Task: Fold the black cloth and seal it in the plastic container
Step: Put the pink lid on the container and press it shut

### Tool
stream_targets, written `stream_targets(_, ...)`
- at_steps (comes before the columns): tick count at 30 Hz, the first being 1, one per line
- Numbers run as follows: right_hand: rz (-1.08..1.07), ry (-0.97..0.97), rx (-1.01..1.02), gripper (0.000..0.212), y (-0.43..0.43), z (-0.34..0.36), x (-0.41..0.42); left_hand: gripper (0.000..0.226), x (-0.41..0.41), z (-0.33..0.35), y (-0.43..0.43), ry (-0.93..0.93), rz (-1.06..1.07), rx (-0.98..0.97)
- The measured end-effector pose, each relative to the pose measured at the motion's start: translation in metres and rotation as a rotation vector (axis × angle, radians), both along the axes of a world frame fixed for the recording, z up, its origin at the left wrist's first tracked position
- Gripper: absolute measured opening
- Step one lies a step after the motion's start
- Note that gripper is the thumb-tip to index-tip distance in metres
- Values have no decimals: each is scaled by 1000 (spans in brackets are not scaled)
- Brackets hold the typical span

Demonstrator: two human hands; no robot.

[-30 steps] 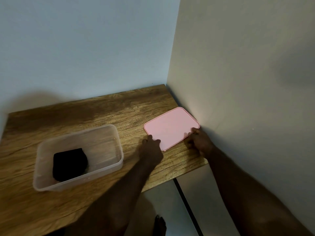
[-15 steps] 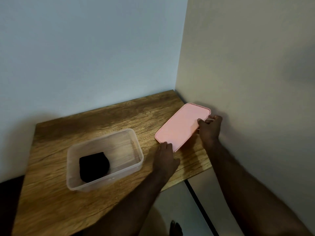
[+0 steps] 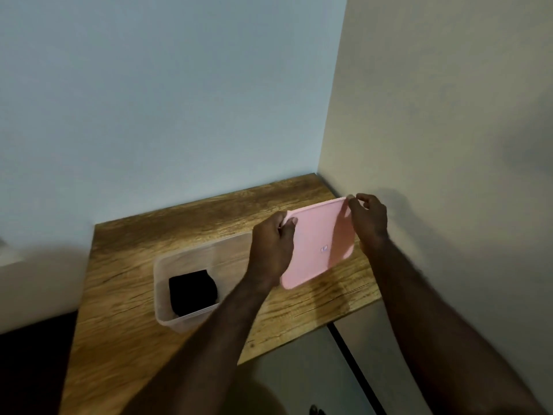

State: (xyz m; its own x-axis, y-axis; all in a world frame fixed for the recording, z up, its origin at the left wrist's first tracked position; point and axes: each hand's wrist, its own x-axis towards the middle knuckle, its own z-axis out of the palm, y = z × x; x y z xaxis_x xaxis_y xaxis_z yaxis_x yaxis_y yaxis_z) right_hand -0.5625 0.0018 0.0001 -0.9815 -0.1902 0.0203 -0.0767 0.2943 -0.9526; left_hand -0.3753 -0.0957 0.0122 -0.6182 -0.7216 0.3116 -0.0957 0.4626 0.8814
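The black cloth (image 3: 193, 292) lies folded in a small bundle inside the plastic container (image 3: 167, 317), against its near wall, so I judge the folding done and only the sealing left. The container stands open on the wooden worktop (image 3: 125, 339). Just right of the container, the pink lid (image 3: 320, 244) is off the worktop and tilted, its far edge raised toward the corner of the walls. My left hand (image 3: 273, 250) pinches the lid's far-left corner, nearest the container; my right hand (image 3: 369, 218) pinches the far-right corner with fingertips only, the other fingers loose.

To do this step well, I would carry the lid left until it sits square over the container's rim, level it first, and match the long sides so no corner overhangs. Then I would press along the edges, corner by corner, checking that no cloth rides up under the rim. A fingertip hold could let the lid swing, so I would firm it up.
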Motion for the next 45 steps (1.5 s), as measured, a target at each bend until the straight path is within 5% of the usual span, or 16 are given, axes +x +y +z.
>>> stream_targets(5, 232, -13, 149, 30, -3, -10, 23, 10, 39, 4, -34, 238, 87, 725)
stream_targets(10, 250, -68, 106, 24, -28, -17, 58, 11, 88, 4, -61, 390, 172, 960)
stream_targets(16, 205, -215, 33, 12, -56, -27, 94, 30, 148, -19, -79, 4, 307, 669)
stream_targets(20, 329, -297, 71, 28, -68, -33, 117, 36, 176, -22, -78, -116, 378, 509)
stream_targets(45, 526, -61, 236, 41, -120, -43, 121, 30, 184, -54, -122, -216, 583, 380)
